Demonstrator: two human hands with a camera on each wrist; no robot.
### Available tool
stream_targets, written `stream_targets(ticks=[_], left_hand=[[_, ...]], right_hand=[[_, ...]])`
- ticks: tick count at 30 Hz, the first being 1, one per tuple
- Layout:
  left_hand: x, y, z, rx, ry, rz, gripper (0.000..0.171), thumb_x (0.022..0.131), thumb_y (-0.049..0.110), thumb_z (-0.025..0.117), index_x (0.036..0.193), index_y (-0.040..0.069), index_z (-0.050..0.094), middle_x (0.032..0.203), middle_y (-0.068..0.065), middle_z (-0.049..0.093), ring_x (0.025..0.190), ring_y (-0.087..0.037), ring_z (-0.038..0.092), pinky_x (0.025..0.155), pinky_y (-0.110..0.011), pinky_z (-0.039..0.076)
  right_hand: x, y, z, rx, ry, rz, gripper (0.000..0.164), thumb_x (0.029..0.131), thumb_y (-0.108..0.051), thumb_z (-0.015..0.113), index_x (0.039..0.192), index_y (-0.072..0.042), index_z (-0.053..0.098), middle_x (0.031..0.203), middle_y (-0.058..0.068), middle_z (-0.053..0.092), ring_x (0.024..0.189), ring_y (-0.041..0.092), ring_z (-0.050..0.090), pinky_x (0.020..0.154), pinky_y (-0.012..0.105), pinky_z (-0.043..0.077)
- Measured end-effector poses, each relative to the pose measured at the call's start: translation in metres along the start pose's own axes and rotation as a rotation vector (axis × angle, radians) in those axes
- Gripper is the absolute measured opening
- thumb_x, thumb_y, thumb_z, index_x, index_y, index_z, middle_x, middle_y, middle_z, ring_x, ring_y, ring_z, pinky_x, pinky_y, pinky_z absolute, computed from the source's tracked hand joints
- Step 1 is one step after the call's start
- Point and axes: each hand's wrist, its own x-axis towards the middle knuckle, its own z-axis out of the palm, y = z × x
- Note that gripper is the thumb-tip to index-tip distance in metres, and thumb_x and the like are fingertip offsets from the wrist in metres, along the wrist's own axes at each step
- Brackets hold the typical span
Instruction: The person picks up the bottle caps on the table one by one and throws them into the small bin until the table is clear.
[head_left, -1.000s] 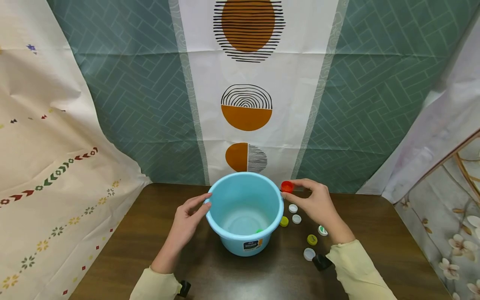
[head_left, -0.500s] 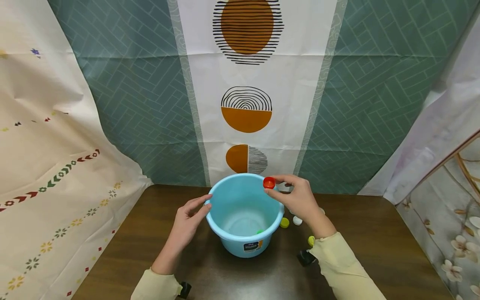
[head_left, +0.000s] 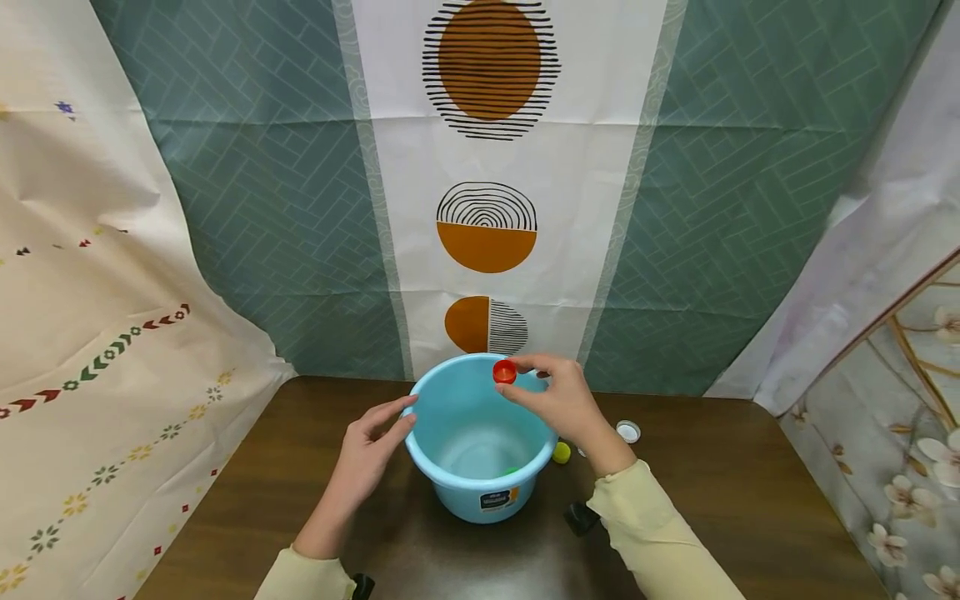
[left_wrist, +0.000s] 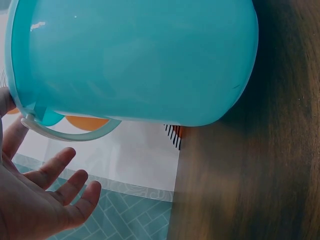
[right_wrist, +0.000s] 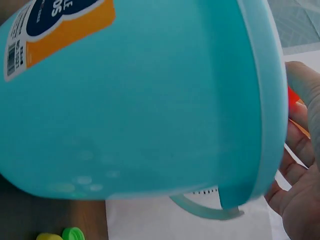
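A light-blue plastic bucket (head_left: 480, 483) stands upright on the table, with a green cap (head_left: 512, 471) partly visible at its bottom. My left hand (head_left: 365, 457) holds the bucket's left rim between thumb and index finger; in the left wrist view its other fingers spread loosely below the handle (left_wrist: 75, 135). Above the bucket's opening, near the back rim, my right hand (head_left: 558, 400) pinches a red bottle cap (head_left: 504, 372), its hollow side showing. In the right wrist view the rim mostly hides the red cap (right_wrist: 293, 96), beside the right hand (right_wrist: 300, 145).
Right of the bucket lie a yellow cap (head_left: 561, 452) and a white cap (head_left: 628, 431) on the dark wooden table (head_left: 712, 500). A green cap (right_wrist: 73, 234) shows at the lower edge of the right wrist view. A patterned cloth (head_left: 495, 167) hangs behind the table.
My right hand has carried the red cap leftward from beside the bucket's right rim to above its opening. The left hand keeps its place on the rim.
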Motion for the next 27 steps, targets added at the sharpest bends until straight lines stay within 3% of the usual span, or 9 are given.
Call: stream_targets(ticks=[8, 20, 27], left_hand=[[0.001, -0.002, -0.001, -0.008, -0.003, -0.008, 0.036, 0.089, 0.029, 0.063, 0.123, 0.014, 0.063, 0.128, -0.006, 0.057, 0.117, -0.022, 0.050, 0.081, -0.025, 0.050], [0.001, -0.004, -0.001, -0.012, 0.002, 0.001, 0.035, 0.089, 0.026, 0.064, 0.122, 0.014, 0.063, 0.128, -0.007, 0.057, 0.119, -0.024, 0.050, 0.079, -0.024, 0.050], [0.001, -0.005, -0.001, -0.015, -0.011, -0.002, 0.035, 0.090, 0.027, 0.063, 0.123, 0.015, 0.062, 0.129, -0.006, 0.056, 0.119, -0.026, 0.050, 0.080, -0.026, 0.050]], right_hand=[[0.005, -0.009, 0.014, -0.014, -0.035, -0.061, 0.031, 0.074, -0.046, 0.076, 0.100, -0.032, 0.070, 0.098, -0.017, 0.067, 0.093, 0.007, 0.060, 0.085, 0.035, 0.047], [0.012, -0.018, 0.031, -0.041, -0.060, -0.064, 0.032, 0.072, -0.044, 0.078, 0.100, -0.030, 0.071, 0.097, -0.017, 0.066, 0.093, 0.007, 0.058, 0.086, 0.039, 0.048], [0.014, -0.023, 0.040, -0.075, -0.096, -0.053, 0.035, 0.073, -0.048, 0.076, 0.103, -0.030, 0.071, 0.097, -0.018, 0.066, 0.094, 0.008, 0.056, 0.086, 0.033, 0.046]])
